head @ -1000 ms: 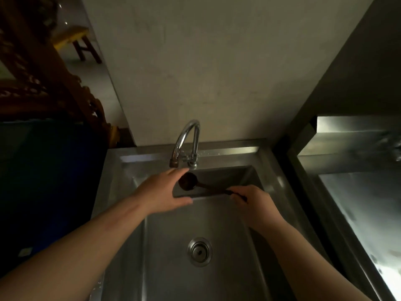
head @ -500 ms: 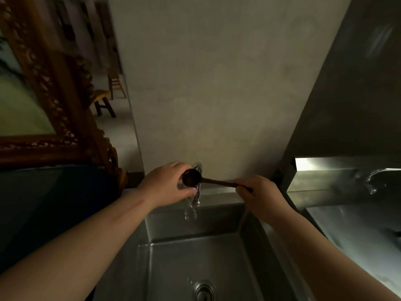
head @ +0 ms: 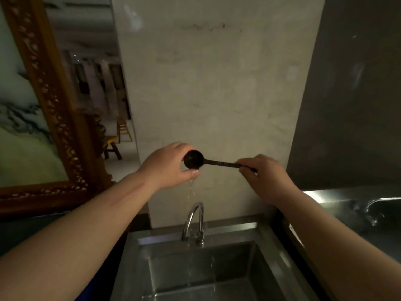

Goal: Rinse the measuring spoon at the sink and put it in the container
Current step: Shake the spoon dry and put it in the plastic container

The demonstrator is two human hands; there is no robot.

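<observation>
A dark measuring spoon (head: 193, 159) is held level above the steel sink (head: 219, 270), well over the curved faucet (head: 193, 222). My right hand (head: 265, 172) is shut on the end of its long handle. My left hand (head: 168, 165) cups the round bowl, fingers behind it and thumb below. Water drips from under my left thumb toward the basin. No container is in view.
A pale wall rises behind the faucet. A large painting in a carved golden frame (head: 52, 105) leans at the left. A second steel counter (head: 355, 205) lies at the right. Stools (head: 112, 146) stand in the far room.
Both hands have lifted the spoon from beside the faucet spout to well above it. The view has tilted up, so the sink now sits low in the frame and the drain is gone.
</observation>
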